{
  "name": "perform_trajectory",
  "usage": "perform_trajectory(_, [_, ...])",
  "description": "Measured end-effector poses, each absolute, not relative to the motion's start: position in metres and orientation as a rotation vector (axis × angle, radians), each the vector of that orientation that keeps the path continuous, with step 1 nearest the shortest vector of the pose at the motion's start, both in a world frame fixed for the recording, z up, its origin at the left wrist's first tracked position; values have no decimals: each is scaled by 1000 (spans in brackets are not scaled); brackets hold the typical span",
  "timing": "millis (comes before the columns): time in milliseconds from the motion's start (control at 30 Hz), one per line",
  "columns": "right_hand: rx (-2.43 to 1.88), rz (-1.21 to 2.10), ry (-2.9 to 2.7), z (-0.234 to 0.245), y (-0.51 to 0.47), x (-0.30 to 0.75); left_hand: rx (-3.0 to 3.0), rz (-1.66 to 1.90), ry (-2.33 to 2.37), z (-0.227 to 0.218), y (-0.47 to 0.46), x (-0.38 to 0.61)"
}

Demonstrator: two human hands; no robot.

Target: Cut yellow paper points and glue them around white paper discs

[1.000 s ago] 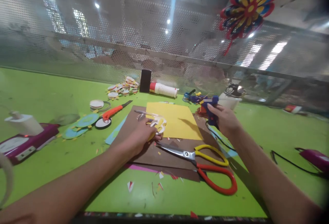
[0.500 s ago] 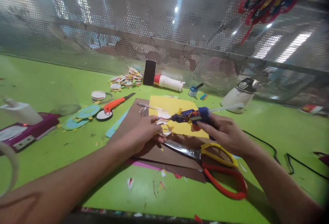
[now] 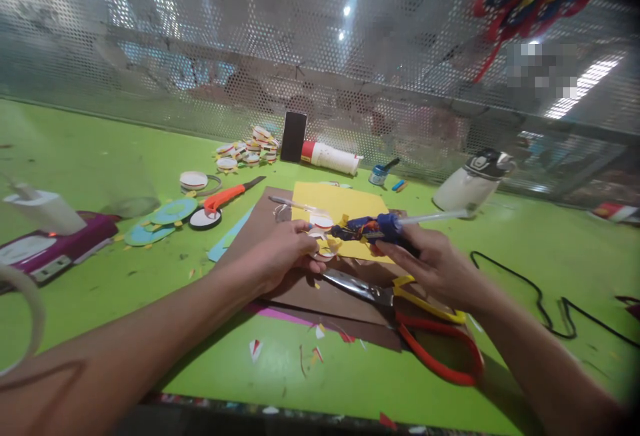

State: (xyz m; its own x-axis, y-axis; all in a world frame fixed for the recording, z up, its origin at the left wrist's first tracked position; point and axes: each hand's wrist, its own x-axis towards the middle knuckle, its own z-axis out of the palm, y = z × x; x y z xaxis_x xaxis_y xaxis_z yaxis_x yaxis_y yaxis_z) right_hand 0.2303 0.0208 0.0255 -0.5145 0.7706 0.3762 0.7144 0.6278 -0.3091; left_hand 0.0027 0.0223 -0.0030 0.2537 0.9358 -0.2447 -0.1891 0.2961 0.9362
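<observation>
My left hand [image 3: 295,247] pinches a small round paper piece [image 3: 326,249], white with yellow tabs, above the stacked sheets. My right hand [image 3: 431,259] is wrapped round a blue glue gun [image 3: 367,228], with a clear glue stick [image 3: 437,217] jutting from its back. The gun's nozzle points left and sits close to the paper piece; whether they touch I cannot tell. Below both hands lie large scissors [image 3: 360,287] with one yellow and one red handle loop. Under them are a brown sheet [image 3: 280,296] and a yellow sheet [image 3: 345,191].
An orange-handled cutter [image 3: 225,201], blue-green paper discs [image 3: 173,211] and a purple power strip [image 3: 95,236] lie left. Behind are a pile of paper discs [image 3: 250,151], a phone [image 3: 293,137], a white cup stack [image 3: 333,158] and a glue jar [image 3: 379,175]. A bottle [image 3: 463,186] and black cord [image 3: 535,289] are right.
The glue gun has shifted slightly left, its nozzle now nearer the paper piece. My left hand still pinches the piece. The whole view has shifted a little.
</observation>
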Motion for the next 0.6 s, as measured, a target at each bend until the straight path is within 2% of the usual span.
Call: perform_trajectory(600, [-1223, 190, -2382, 24, 17, 228, 920, 908, 983, -7, 24, 0])
